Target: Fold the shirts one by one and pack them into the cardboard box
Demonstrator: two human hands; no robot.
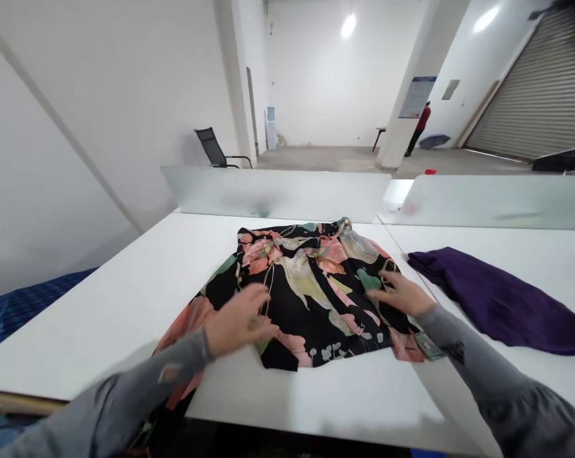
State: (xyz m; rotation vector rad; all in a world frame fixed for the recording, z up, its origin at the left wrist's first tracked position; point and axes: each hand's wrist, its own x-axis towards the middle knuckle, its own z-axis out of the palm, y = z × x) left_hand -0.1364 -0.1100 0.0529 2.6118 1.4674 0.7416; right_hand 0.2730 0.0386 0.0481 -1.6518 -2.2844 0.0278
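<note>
A black blouse with a pink, green and cream flower print (316, 299) lies spread on the white table. Its collar end points away from me, and one sleeve runs toward the front left, dropping over the near edge. My left hand (240, 321) is over the blouse's left side, fingers apart and somewhat blurred. Over its right side is my right hand (402, 292), with thumb and fingers spread. Neither hand grips the fabric; whether the fingertips touch it I cannot tell.
Folded purple cloth (502, 299) lies on the table (101, 305) at the right. Frosted partitions (287, 191) line the table's far edge. Beyond them are a black chair (214, 149), a pillar (406, 95) and a person in red (421, 124). Blue checked fabric (25, 308) is at the left.
</note>
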